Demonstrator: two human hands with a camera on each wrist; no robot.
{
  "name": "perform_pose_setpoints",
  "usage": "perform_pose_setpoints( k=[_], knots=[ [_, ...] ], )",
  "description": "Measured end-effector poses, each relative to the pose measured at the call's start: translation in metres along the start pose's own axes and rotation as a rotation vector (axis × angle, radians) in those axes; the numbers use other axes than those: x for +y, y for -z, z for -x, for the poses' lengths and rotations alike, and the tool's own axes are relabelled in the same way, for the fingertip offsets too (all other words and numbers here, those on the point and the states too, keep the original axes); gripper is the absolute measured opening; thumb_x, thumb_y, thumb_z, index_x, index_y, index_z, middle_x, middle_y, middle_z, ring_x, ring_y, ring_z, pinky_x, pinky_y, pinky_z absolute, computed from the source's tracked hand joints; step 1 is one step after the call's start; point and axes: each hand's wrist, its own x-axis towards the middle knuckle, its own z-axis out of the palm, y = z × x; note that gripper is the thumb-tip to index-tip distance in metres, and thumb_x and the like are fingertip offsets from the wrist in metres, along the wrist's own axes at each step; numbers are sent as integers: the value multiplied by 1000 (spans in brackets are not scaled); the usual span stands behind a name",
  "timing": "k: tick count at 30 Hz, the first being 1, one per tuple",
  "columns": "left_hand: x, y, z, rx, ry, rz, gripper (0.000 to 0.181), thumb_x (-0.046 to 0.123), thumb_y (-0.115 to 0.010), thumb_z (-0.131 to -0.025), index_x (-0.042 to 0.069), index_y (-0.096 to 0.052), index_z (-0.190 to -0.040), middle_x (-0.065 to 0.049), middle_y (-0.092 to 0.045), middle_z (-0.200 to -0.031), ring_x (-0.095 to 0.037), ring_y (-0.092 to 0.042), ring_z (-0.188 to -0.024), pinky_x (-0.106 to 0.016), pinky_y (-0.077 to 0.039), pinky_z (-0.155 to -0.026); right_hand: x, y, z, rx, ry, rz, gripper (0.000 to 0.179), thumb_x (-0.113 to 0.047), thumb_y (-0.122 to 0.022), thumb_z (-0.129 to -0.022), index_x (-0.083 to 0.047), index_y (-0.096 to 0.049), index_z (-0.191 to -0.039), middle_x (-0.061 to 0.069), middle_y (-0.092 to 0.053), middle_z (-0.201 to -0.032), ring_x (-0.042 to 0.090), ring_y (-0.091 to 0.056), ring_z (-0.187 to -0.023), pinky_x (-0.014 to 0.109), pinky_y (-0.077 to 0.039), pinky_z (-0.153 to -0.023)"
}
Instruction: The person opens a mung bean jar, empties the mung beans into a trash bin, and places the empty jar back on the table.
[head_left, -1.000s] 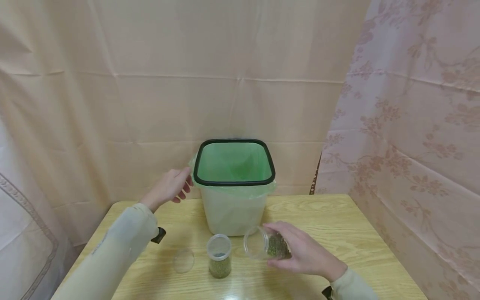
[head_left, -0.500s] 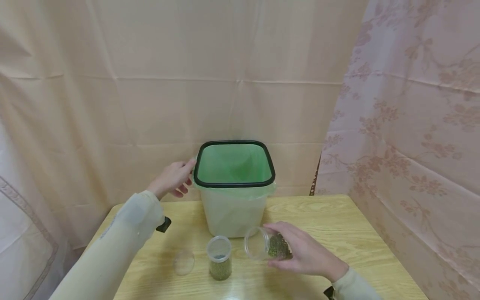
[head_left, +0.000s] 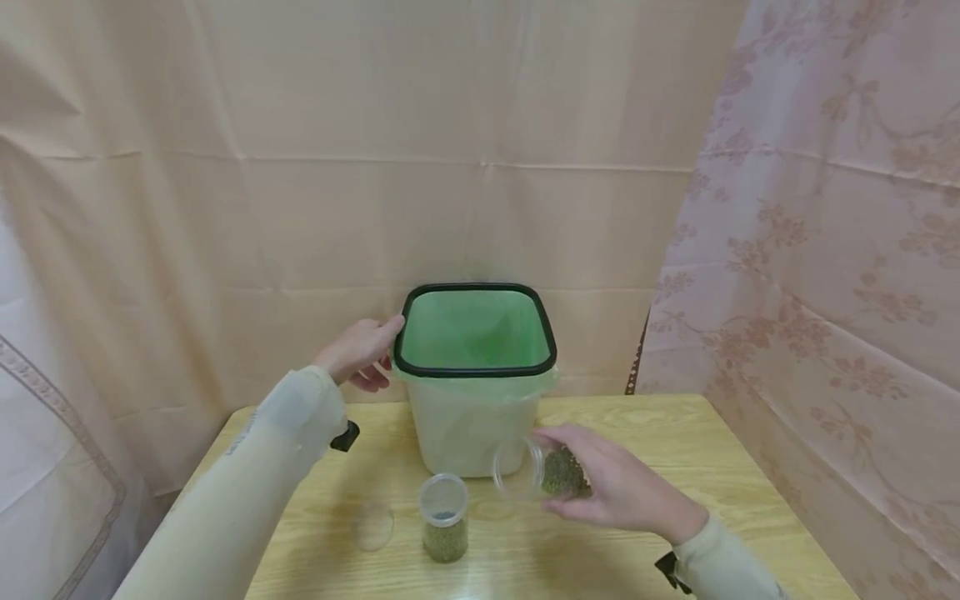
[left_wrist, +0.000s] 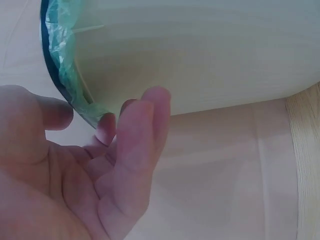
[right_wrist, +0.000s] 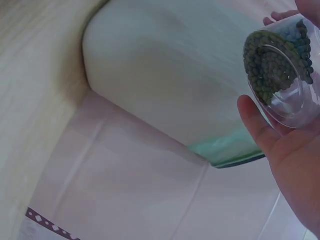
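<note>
My left hand (head_left: 358, 352) is at the left side of a pale trash can (head_left: 472, 425) with a black rim ring (head_left: 476, 372) and a green liner bag (head_left: 480, 329). Its thumb lies on the ring, and the fingers bend below it beside the bag's edge (left_wrist: 62, 45). My right hand (head_left: 615, 483) grips a clear plastic jar (head_left: 562, 473) of green beans (right_wrist: 270, 65), tipped on its side with the mouth facing left, in front of the can. A second clear jar (head_left: 445, 521), holding small green grains, stands upright and uncovered on the table.
A clear round lid (head_left: 373, 527) lies on the wooden table (head_left: 637, 425), left of the upright jar. Behind the can hangs a beige curtain (head_left: 337, 217); a floral pink curtain (head_left: 817, 292) closes off the right side.
My left hand has moved up and right, bringing its thumb onto the can's rim ring. The tipped jar in my right hand has risen slightly.
</note>
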Motion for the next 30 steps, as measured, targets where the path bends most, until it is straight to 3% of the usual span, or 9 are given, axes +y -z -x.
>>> perform_pose_setpoints(
  k=[12,19,23,30],
  knots=[
    [4,-9,-10,41,2,-8,55,48,-31,-108,1,-49,-132,-18,-57,-101,-28,-69,-71,-39,-61,-65,4,30,-23,1,-62,-18,81,-34,-87,-82,-9,-45,-147,-1,-58,-132,11,-60,-113,33,-56,-89],
    [4,-11,-13,71,18,-28,58,48,-28,-108,2,-48,-137,-19,-58,-103,-30,-68,-70,-40,-61,-63,12,42,-33,-22,-86,-17,81,-35,-86,-83,-9,-44,-148,-1,-61,-129,13,-61,-113,37,-56,-92],
    [5,-18,-15,107,11,-78,59,48,-25,-108,2,-53,-133,-19,-59,-104,-30,-68,-68,-41,-61,-61,19,57,-38,-11,-127,1,80,-35,-87,-82,-13,-45,-147,-5,-62,-125,11,-61,-112,39,-55,-91],
    [7,-24,-18,178,33,-133,59,47,-23,-108,1,-56,-122,-19,-60,-100,-29,-66,-64,-38,-60,-55,33,79,-49,9,-97,39,83,-29,-88,-81,-13,-43,-148,-6,-64,-121,11,-61,-110,38,-54,-91]
  ],
)
